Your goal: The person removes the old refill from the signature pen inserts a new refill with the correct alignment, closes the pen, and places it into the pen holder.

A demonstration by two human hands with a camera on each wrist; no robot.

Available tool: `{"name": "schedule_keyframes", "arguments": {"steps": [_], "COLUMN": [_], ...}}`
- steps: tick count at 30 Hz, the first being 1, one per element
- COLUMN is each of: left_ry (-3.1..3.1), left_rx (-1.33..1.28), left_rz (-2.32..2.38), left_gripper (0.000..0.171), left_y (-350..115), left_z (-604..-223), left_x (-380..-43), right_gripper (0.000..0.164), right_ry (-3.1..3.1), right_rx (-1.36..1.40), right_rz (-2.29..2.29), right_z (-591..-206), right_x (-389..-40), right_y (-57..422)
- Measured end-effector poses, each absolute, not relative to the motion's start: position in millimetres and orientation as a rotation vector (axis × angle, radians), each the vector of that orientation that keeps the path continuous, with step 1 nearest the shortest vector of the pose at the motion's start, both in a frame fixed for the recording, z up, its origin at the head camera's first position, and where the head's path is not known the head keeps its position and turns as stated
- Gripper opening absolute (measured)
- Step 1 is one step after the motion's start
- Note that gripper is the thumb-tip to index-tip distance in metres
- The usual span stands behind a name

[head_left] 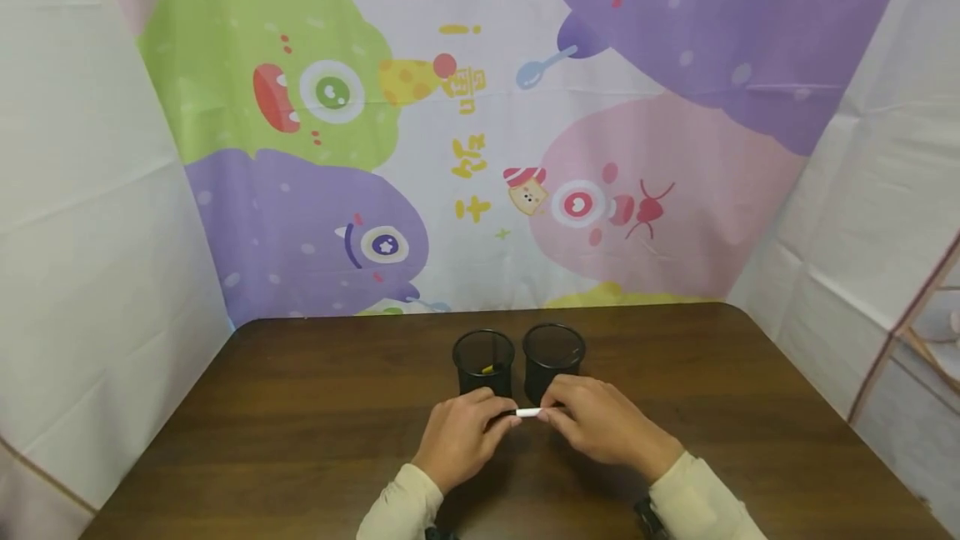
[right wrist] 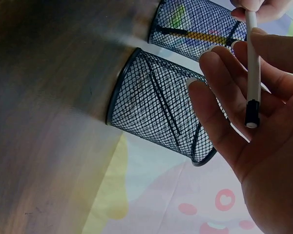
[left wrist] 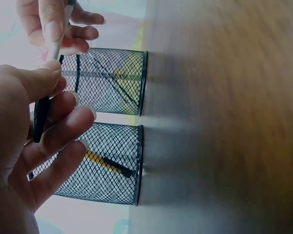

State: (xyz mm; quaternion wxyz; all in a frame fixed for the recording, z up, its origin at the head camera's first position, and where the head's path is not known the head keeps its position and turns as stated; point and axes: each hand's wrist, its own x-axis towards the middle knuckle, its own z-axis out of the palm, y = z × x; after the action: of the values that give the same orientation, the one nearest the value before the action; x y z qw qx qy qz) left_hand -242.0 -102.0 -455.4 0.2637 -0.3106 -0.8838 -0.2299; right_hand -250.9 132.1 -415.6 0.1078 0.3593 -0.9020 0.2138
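A slim white-and-black pen lies level between my two hands, above the table in front of two black mesh pen cups. My left hand pinches it near its black tapered end, between thumb and index finger. From the other side my right hand pinches the white barrel, whose black-banded tail points toward the right palm. Behind the left hand stands the left pen cup, with a yellow-and-black pen inside. Thin dark sticks lean within the right pen cup, partly hidden by the right hand.
Both cups stand side by side on the dark wooden table, a small gap between them. A printed cartoon cloth hangs right behind the table's back edge. White cloth walls close off both sides.
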Motion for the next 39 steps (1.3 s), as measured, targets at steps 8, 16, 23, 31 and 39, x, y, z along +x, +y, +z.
{"name": "schedule_keyframes", "arguments": {"steps": [8, 16, 23, 31, 39], "left_ry": [-2.391, -2.39, -2.408, -2.431, -2.406], "left_rx": [-0.845, -0.847, -0.822, -0.799, -0.763], "left_rz": [-0.617, -0.656, -0.731, -0.933, -1.232], "left_gripper": [0.014, 0.014, 0.014, 0.014, 0.011], "left_y": [-103.8, -103.0, -104.2, -104.6, -102.5], "left_z": [-454.6, -455.9, -458.2, -457.9, -453.0], "left_x": [-241.8, -241.8, -240.6, -241.3, -243.8], "right_gripper": [0.011, 0.013, 0.014, 0.017, 0.019], "right_ry": [-2.619, -2.667, -2.683, -2.724, -2.735], "right_rx": [1.081, 1.046, 1.041, 1.024, 1.028], "right_rz": [0.631, 0.631, 0.645, 0.68, 0.688], "right_z": [-416.2, -416.8, -419.3, -420.6, -417.3], "right_x": [-250.5, -248.4, -247.0, -246.6, -248.2], "right_y": [130.4, 130.8, 130.8, 130.6, 132.7]}}
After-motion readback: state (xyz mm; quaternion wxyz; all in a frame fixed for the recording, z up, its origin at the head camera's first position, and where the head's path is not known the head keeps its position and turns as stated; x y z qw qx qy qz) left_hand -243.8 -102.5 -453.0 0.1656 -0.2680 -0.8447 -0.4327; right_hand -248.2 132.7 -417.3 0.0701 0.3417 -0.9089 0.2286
